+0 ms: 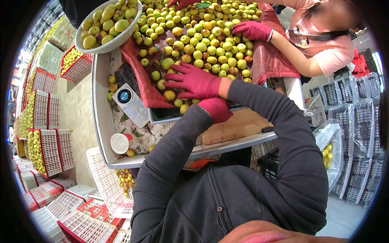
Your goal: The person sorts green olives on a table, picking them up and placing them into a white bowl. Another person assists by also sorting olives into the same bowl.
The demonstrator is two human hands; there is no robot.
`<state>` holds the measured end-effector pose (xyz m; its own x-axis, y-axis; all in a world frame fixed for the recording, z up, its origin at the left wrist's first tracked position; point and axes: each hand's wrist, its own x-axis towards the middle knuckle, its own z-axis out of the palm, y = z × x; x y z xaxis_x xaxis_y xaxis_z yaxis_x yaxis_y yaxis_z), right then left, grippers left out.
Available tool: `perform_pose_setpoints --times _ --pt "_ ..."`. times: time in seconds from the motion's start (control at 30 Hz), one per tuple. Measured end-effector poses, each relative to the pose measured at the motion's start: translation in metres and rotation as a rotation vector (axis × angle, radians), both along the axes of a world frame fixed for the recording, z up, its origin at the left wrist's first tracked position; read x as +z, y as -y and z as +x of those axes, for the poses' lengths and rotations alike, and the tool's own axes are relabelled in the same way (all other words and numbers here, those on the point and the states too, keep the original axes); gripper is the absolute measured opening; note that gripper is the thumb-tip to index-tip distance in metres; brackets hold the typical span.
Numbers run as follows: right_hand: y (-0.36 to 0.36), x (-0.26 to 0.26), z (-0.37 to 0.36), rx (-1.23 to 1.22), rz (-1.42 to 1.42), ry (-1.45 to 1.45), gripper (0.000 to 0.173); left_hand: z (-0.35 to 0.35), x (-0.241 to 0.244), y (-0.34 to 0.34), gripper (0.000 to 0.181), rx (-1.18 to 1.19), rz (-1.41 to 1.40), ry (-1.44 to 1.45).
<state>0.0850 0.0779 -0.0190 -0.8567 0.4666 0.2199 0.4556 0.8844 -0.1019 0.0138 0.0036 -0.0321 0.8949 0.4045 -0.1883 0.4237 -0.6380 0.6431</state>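
Observation:
Many yellow-green jujubes, some with brown patches, cover a red cloth laid in the white-rimmed sorting table. My right hand, in a dark red glove, rests palm down over the jujubes at their near edge, its fingers spread. What lies under its palm is hidden. My left hand, in a matching glove, is curled just below my right wrist, near the table's front side. Its fingertips are out of sight, so I cannot tell whether it holds anything. A few jujubes lie to its left, by the edge of a dark tray.
A basket of larger jujubes stands at the far left corner. A phone and paper cup lie left; cardboard lies in front. A co-worker's gloved hand touches jujubes at right. Full crates line the left floor.

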Motion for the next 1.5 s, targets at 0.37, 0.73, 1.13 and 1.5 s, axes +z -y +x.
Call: perform_pose_setpoints --times 0.37,0.73,1.13,1.5 --pt "-0.079 -0.011 0.108 -0.784 0.387 -0.085 0.066 0.0 0.018 0.003 0.048 0.064 -0.103 -0.183" --pt "-0.005 -0.011 0.061 -0.37 0.075 -0.058 0.066 0.0 0.015 -0.001 0.05 0.022 -0.074 -0.198" --pt "0.014 -0.014 0.114 -0.843 0.15 0.116 0.086 -0.002 0.016 0.0 0.049 0.018 -0.082 -0.131" --pt "-0.006 -0.003 0.043 -0.522 -0.099 -0.068 0.08 0.001 0.012 -0.001 0.051 -0.001 -0.078 -0.138"
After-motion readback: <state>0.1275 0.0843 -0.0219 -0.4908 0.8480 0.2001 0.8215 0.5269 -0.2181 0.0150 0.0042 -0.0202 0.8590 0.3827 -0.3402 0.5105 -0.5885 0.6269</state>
